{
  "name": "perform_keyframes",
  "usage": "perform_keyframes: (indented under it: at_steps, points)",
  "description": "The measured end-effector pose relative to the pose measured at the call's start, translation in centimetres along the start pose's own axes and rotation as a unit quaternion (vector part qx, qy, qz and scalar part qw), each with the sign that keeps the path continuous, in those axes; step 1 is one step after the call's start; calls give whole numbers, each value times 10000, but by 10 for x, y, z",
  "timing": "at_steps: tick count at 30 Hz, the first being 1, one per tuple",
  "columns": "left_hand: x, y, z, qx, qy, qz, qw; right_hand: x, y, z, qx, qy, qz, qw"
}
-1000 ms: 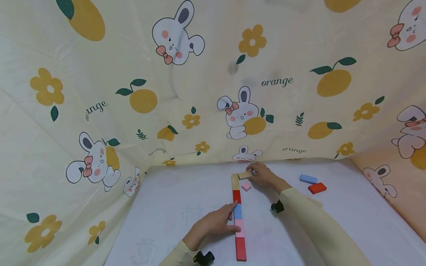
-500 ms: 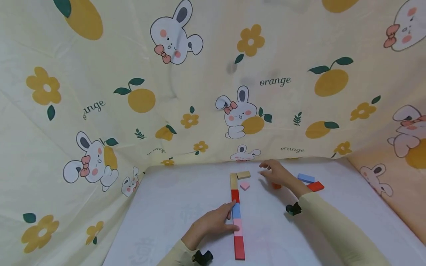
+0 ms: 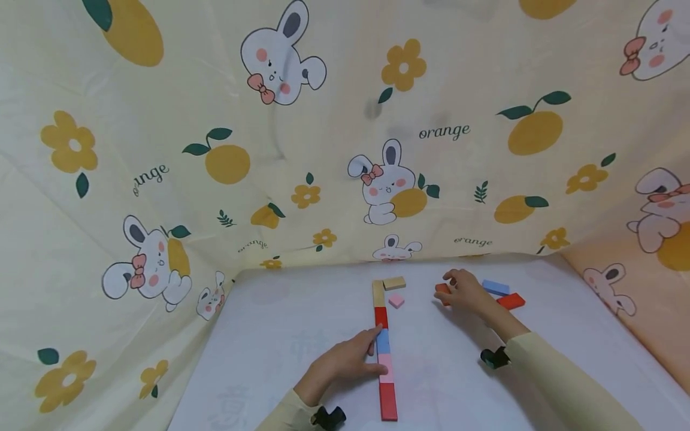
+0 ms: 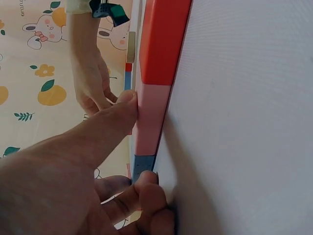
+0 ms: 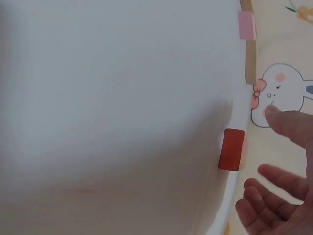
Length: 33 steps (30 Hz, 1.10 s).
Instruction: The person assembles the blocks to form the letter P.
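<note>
A straight row of flat blocks runs away from me in the head view: red, pink, blue, another red and tan. My left hand rests along it, thumb touching the pink block and forefinger at the blue and red ones. At the far end a second tan block lies crosswise, a small pink block just in front of it. My right hand is at a loose red block; in the right wrist view its thumb and fingers are spread apart around that block's side.
A blue block and a further red block lie to the right, beside my right wrist. The white tabletop ends at a patterned cloth that hangs behind and at both sides.
My right hand has let go of the crosswise tan block and moved right, then down to the loose red block. The left hand stays on the row.
</note>
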<state>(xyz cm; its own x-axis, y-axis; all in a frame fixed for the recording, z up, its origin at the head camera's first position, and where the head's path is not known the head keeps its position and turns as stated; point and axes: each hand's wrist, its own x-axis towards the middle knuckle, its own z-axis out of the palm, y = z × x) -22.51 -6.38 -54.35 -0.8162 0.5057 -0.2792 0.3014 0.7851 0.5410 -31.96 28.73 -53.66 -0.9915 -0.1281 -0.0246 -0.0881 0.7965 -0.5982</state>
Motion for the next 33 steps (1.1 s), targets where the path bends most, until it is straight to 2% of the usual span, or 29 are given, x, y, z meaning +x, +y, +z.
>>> perform_keyframes:
  at_steps: [5, 11, 18, 26, 33]
  points:
    - [0, 0, 2, 45, 17, 26, 10000, -9, 4, 0, 262, -97, 461, 9985]
    - [2, -2, 3, 6, -5, -37, 10000, -12, 7, 7, 237, -37, 501, 9985]
    - [4, -5, 4, 95, 5, -15, 10000, -11, 7, 12, 251, 76, 944, 9952]
    - [3, -4, 3, 36, -14, 7, 10000, -10, 7, 16, 144, 182, 938, 9953]
    - [4, -5, 3, 83, -9, 14, 10000, -8, 3, 16, 280, 170, 899, 9954]
